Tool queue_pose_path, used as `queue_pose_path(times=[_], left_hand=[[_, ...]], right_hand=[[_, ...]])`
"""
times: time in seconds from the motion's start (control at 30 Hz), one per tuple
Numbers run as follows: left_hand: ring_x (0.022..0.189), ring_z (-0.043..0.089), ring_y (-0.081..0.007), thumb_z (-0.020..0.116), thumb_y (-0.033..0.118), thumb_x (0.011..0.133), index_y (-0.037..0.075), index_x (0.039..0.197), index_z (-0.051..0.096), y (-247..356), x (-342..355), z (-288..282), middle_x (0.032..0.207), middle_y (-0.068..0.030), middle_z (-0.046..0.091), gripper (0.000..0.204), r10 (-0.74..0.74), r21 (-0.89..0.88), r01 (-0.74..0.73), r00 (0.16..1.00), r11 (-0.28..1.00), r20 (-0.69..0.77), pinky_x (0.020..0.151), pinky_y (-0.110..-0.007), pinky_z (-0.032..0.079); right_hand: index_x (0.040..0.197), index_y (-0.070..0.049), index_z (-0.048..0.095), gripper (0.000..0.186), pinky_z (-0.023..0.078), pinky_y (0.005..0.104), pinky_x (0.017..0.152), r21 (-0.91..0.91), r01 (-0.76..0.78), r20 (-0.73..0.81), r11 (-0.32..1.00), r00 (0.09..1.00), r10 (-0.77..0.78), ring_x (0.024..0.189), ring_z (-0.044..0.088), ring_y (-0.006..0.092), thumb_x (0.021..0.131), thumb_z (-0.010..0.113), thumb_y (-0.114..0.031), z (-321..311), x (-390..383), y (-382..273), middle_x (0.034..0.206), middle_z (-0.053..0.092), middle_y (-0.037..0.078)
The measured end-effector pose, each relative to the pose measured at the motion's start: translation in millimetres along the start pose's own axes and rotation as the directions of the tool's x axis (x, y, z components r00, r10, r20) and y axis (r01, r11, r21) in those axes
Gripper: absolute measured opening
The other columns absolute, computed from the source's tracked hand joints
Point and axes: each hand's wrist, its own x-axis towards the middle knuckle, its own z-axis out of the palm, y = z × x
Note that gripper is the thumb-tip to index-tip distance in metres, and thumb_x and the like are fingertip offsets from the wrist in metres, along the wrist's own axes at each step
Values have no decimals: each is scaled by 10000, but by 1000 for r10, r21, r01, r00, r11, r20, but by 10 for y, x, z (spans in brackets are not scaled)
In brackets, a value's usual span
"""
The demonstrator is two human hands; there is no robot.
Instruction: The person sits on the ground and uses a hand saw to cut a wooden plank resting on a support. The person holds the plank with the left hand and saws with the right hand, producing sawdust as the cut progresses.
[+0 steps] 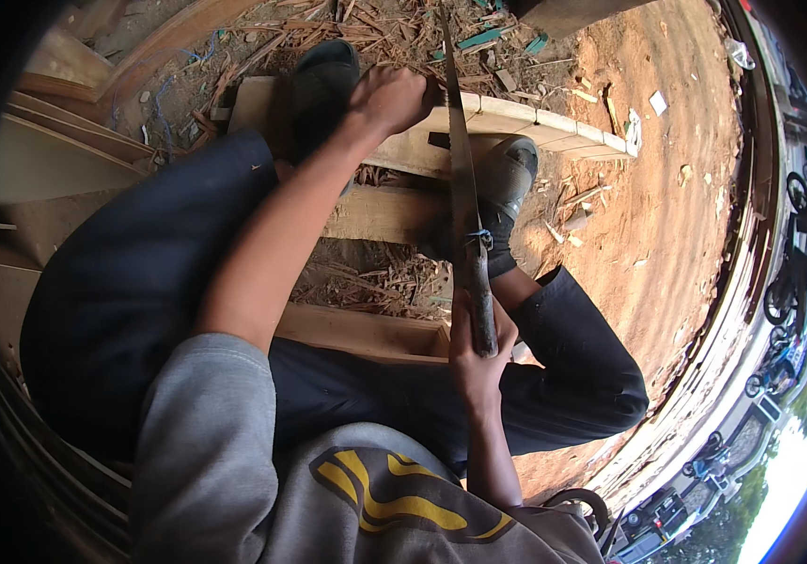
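My right hand is wrapped round the handle of a handsaw. The long blade points away from me and crosses a pale wooden plank. Several evenly spaced lines run across the plank's right part. My left hand is closed in a fist at the plank's far edge, just left of the blade. Its fingertips are hidden, so what it grips cannot be made out. My left shoe and right shoe rest on or against the plank, on either side of the left hand.
Another timber lies nearer to me, with a wooden frame below it. Wood shavings and scraps cover the ground. Boards stand at the left. Bare orange soil spreads rightward, with parked motorbikes beyond.
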Motion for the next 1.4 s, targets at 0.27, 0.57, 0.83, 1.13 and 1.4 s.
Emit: queue_pose_path(times=[0.27, 0.57, 0.83, 1.13, 1.4], left_hand=[[744, 668, -295, 502, 206, 833, 74, 805, 678, -31, 36, 17, 777, -135, 667, 222, 1, -21, 0, 997, 1000, 83, 682, -379, 536], [996, 558, -372, 649, 541, 736, -31, 1059, 570, -146, -17, 31, 1022, -222, 585, 661, 228, -53, -222, 953, 974, 199, 899, -423, 442], [1035, 543, -345, 619, 540, 769, 39, 1000, 570, -117, 68, 16, 1045, -169, 574, 554, 129, -67, -116, 962, 991, 240, 891, -427, 441], [1015, 575, -355, 618, 585, 749, -20, 935, 610, -163, 118, -53, 1006, -206, 598, 633, 158, -42, -152, 954, 987, 255, 864, -437, 477], [938, 608, -366, 653, 521, 756, -16, 969, 595, -195, 117, -13, 945, -205, 614, 580, 194, -45, -189, 961, 981, 199, 816, -443, 500]], right_hand=[[829, 1, 548, 121, 388, 214, 499, -25, 49, -59, 998, 997, -51, 566, 459, 25, 870, 609, -95, 102, 317, -3, 603, 514, 9], [829, -8, 514, 157, 372, 201, 504, -74, 120, -90, 990, 988, -127, 572, 452, 27, 874, 623, -112, 200, 488, -24, 620, 534, 14], [852, 18, 564, 106, 378, 192, 522, 43, 19, -43, 999, 999, -17, 597, 456, 20, 885, 578, -82, 74, 142, 156, 644, 508, -29], [838, 29, 557, 118, 352, 207, 511, -23, 3, 10, 1000, 1000, -3, 594, 425, 23, 885, 565, -79, -73, 84, 112, 648, 491, -25], [838, 25, 556, 107, 331, 200, 512, 125, -53, 4, 991, 999, 53, 602, 399, 10, 890, 560, -68, -17, 307, 27, 662, 477, -39]])
